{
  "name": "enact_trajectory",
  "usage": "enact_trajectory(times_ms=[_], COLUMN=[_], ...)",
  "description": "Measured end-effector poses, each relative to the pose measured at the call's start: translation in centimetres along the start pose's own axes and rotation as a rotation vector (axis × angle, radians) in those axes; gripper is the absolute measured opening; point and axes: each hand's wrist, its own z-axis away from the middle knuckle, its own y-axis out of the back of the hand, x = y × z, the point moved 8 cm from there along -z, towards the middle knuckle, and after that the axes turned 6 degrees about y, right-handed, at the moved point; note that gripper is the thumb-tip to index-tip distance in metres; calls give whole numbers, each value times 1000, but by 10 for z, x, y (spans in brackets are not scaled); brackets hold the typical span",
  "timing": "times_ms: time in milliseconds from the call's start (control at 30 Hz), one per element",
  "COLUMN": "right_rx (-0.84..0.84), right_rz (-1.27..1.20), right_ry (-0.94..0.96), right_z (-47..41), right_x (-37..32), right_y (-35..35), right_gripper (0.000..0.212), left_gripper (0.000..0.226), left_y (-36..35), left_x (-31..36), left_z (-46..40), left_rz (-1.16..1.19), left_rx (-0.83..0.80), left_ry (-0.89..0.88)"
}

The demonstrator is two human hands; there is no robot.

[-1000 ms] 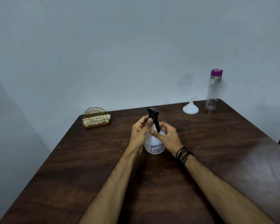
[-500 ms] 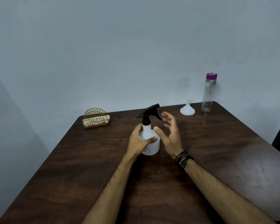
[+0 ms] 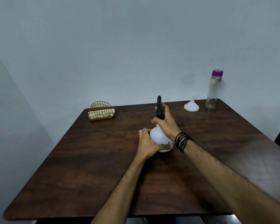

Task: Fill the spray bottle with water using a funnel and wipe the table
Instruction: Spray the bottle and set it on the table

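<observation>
There's a little gold wire holder [image 3: 102,111] near the far left corner, stuffed with folded napkins [image 3: 101,113]. Behind it all, just a plain pale blue-grey wall [image 3: 120,46].

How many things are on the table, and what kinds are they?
Spray bottle, white with a black top: 1
Water bottle, clear with a purple cap: 1
Funnel, white: 1
Wire holder with folded cloths: 1
Total: 4 things on the table
</observation>
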Motion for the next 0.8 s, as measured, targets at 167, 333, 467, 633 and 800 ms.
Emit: enact_trajectory(times_ms=[167,333,467,633,800], right_rx=[-16,-316,-601,-710,-536], right_rz=[-155,-71,150,300,262], right_ry=[-92,-484,-623,-691,-638], right_z=[-3,-4,14,34,39], right_x=[2,15,24,33,44], right_y=[12,19,19,29,40], right_gripper=[34,35,52,50,33], left_gripper=[104,128,117,85,99], left_y=[-19,-55,-89,-113,-119], left_x=[8,22,33,40,46], left_z=[15,33,63,85,97], left_rz=[155,319,421,486,492], left_rx=[-38,-170,-215,-271,-263], left_ry=[72,296,433,454,468])
